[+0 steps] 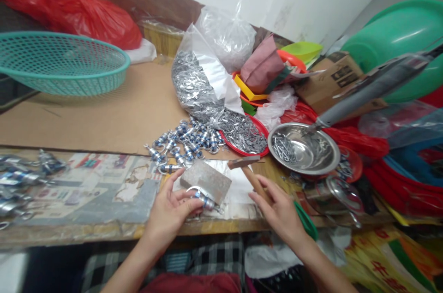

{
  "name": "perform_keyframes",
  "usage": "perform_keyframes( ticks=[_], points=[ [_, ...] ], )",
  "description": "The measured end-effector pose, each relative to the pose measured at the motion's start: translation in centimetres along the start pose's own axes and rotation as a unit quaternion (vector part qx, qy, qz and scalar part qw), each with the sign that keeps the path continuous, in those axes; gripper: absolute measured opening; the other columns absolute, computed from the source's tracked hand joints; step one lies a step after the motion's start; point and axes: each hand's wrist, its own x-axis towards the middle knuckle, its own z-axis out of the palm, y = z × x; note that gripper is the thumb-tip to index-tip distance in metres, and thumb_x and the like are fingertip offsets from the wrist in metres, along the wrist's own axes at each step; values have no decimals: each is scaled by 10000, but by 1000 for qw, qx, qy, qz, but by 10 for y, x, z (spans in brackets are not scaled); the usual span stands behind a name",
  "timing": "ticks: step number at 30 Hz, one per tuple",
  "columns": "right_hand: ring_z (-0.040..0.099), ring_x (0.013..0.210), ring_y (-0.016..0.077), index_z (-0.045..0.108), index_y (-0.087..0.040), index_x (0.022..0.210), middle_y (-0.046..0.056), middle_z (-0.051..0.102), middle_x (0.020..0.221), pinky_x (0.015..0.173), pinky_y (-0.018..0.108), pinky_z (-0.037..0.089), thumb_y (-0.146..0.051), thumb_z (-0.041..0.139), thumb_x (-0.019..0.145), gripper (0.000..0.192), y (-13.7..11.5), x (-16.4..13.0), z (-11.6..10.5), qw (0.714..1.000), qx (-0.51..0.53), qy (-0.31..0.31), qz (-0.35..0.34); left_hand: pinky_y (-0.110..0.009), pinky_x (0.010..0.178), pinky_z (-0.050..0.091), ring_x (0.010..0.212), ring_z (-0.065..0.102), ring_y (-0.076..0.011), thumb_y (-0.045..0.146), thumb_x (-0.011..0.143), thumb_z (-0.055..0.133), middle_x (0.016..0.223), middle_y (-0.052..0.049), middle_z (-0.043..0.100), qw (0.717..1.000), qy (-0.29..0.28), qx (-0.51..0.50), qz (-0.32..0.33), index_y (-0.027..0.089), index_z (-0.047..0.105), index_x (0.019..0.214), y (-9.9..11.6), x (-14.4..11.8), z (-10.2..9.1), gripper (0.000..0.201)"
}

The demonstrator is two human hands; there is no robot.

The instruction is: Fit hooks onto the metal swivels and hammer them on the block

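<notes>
The left hand (pixel 169 210) pinched a blue-and-silver piece (pixel 205 200) between thumb and fingers at the near edge of the grey block (pixel 207 180); right of the block, the right hand (pixel 280 210) had its fingers curled around a hammer (pixel 255 184). Beyond the block lay a pile of similar pieces (pixel 188 140), and well to the block's right stood a steel bowl (pixel 323 153)

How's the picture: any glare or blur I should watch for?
Head view: bright glints on the steel bowl and green basin; head view: metal parts at the left edge look soft and stretched; head view: hammer and gray block are readable, though slightly soft.
</notes>
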Motion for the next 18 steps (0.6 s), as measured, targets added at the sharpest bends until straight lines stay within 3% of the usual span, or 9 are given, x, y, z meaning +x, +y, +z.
perform_keyframes(
  ticks=[3, 6, 10, 14, 18],
  points=[
    [628, 878, 172, 445, -217, 1275, 78, 639, 1038, 742, 257, 502, -136, 488, 840, 445, -32, 0, -12, 991, 32, -16, -132, -241, 528, 553, 520, 650, -142, 145, 485, 793, 600, 38, 659, 1000, 12, 0, 3, 142, 284, 1289, 1, -1, 2, 952],
    [616, 870, 150, 357, -249, 1336, 66, 630, 1016, 728, 240, 493, -44, 457, 831, 554, -49, 0, -15, 981, 34, -6, -189, -246, 523, 553, 511, 649, -144, 138, 472, 793, 591, 39, 663, 1000, 26, 7, 4, 145, 300, 1280, 1, -2, 2, 946],
    [610, 729, 151, 382, -217, 1326, 59, 637, 862, 624, 245, 497, -41, 389, 841, 516, -51, -3, -6, 978, -38, -103, -176, -240, 515, 547, 506, 656, -154, 149, 477, 791, 589, 24, 673, 1000, 21, 12, 2, 132, 287, 1285, 1, -3, 2, 952],
    [604, 786, 164, 370, -226, 1333, 67, 636, 907, 679, 272, 496, -50, 385, 849, 516, -48, -12, -1, 983, -24, -87, -162, -249, 524, 552, 505, 655, -153, 148, 466, 795, 579, 33, 670, 1000, 30, 6, 3, 139, 285, 1289, 1, -1, 3, 969],
    [613, 810, 157, 445, -209, 1285, 68, 640, 935, 724, 263, 503, -129, 423, 865, 429, -31, -15, 4, 992, 31, -89, -82, -252, 532, 548, 521, 661, -157, 175, 473, 795, 602, 28, 676, 1000, 27, 13, -4, 154, 291, 1288, -1, 0, 2, 959]
  ],
)
